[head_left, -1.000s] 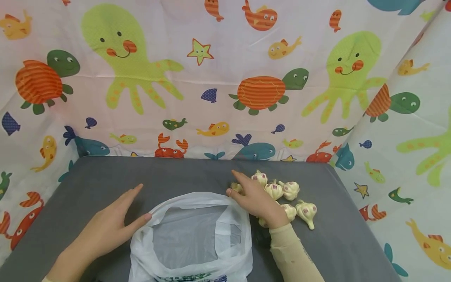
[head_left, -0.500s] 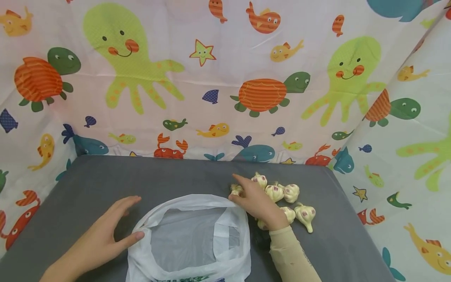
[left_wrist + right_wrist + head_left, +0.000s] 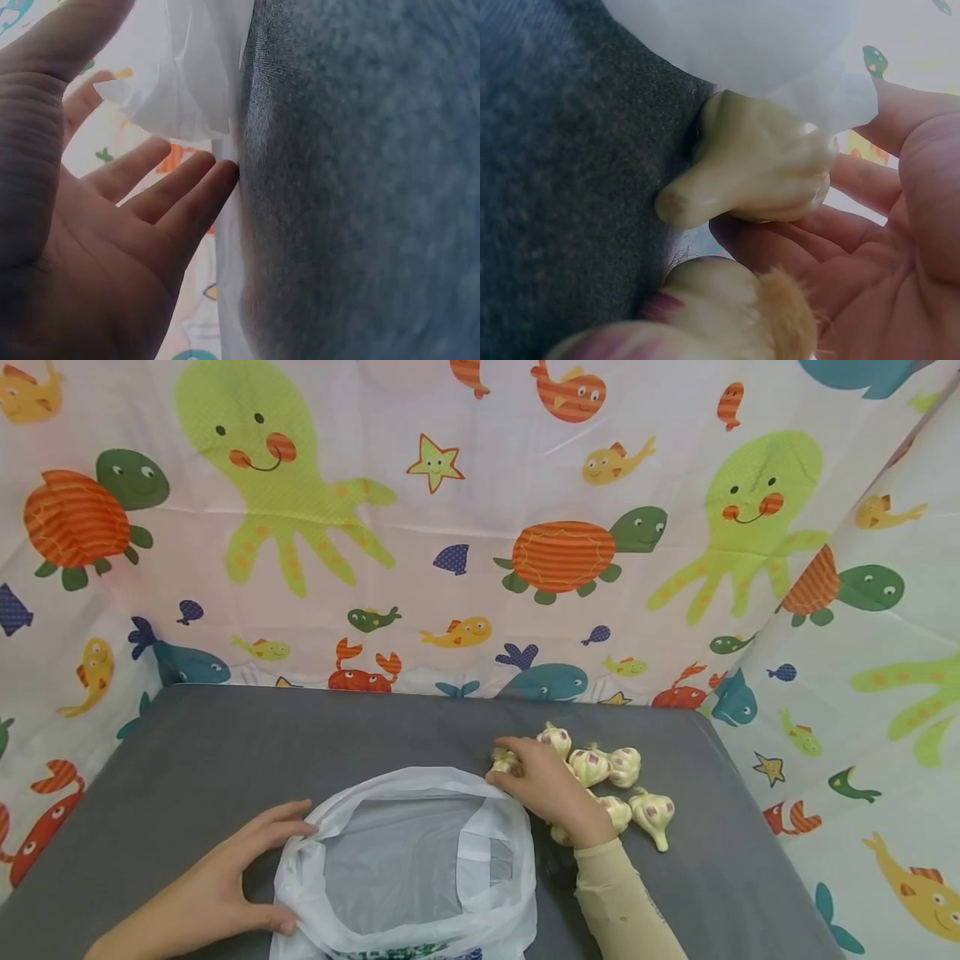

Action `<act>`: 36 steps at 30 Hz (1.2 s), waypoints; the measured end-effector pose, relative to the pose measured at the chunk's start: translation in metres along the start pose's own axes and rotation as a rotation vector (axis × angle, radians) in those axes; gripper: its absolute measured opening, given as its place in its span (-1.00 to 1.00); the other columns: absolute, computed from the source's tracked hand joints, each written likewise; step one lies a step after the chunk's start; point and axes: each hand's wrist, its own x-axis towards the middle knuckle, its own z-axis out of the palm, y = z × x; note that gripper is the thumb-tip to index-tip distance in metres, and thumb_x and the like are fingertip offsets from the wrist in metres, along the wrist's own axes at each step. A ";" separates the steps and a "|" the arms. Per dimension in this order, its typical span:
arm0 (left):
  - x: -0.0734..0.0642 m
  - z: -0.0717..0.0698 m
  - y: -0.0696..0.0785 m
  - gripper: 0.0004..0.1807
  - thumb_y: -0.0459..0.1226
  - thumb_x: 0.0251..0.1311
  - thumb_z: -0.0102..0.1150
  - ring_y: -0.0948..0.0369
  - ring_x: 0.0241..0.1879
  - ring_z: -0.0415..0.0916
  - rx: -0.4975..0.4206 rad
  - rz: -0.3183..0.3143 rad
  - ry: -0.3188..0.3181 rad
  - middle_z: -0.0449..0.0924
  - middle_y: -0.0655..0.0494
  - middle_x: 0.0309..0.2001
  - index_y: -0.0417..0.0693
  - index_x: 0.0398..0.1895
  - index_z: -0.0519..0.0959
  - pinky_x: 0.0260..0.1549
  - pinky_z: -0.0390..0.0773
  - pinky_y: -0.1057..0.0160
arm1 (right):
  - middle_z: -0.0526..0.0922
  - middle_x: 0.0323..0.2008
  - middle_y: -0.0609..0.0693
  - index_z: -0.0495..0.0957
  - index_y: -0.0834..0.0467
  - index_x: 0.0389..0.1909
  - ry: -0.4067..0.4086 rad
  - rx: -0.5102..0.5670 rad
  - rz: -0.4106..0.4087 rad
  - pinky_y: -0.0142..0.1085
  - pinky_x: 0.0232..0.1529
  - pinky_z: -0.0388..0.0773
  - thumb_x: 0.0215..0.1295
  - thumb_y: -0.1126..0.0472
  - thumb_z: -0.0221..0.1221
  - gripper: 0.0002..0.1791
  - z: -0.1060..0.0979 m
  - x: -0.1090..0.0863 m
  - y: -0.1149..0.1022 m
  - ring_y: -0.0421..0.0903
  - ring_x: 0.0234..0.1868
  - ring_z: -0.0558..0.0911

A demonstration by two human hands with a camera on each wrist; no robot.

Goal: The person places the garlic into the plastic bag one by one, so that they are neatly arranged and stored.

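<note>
A white plastic bag (image 3: 330, 935) stands with its mouth wide open in the head view, green and blue print on its front. My left hand (image 3: 228, 877) is at its left side, thumb and fingers spread apart, fingertips by the rim. In the left wrist view the fingers (image 3: 191, 199) are loosely extended beside the plastic. Beyond the bag's right rim, my right hand (image 3: 551, 785) has its fingers and thumb around a garlic bulb (image 3: 506, 762). The right wrist view shows this bulb (image 3: 761, 161) low on the table, fingers behind it, bag plastic partly covering it and the thumb tip.
Several more garlic bulbs (image 3: 588, 766) lie around the right hand, some partly hidden by it. One bulb (image 3: 652, 814) sits apart at the right. The grey table (image 3: 360, 727) is bordered by a curtain (image 3: 465, 510) printed with sea animals.
My right index finger has bent down over the garlic bulb, bringing fingers and thumb closer round it. My left hand has shifted lower along the bag's left side.
</note>
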 end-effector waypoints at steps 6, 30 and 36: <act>-0.004 0.007 -0.007 -0.19 0.10 0.02 0.66 0.49 0.46 0.28 -0.050 0.087 -0.024 0.33 0.15 0.61 0.31 0.42 0.62 0.20 0.48 0.42 | 0.72 0.27 0.10 0.61 0.25 0.41 0.020 0.017 0.019 0.06 0.19 0.64 0.46 0.04 0.45 -0.38 0.004 -0.003 0.001 0.00 0.14 0.70; -0.006 0.018 -0.011 -0.16 0.19 -0.04 0.67 0.54 0.37 0.38 0.064 0.045 0.078 0.44 0.28 0.54 0.36 0.40 0.63 0.15 0.46 0.53 | 0.75 0.19 0.11 0.63 0.27 0.37 0.061 -0.013 0.010 -0.01 0.05 0.66 0.44 0.00 0.47 -0.38 -0.003 -0.004 -0.002 -0.07 -0.12 0.64; -0.003 0.019 -0.009 -0.02 0.29 -0.04 0.62 0.48 0.36 0.40 0.112 -0.006 0.062 0.41 0.24 0.56 0.38 0.53 0.53 0.08 0.66 0.21 | 0.75 0.16 0.11 0.62 0.27 0.39 0.076 -0.012 0.010 -0.02 0.04 0.66 0.46 -0.04 0.45 -0.35 -0.010 -0.006 -0.003 -0.07 -0.15 0.62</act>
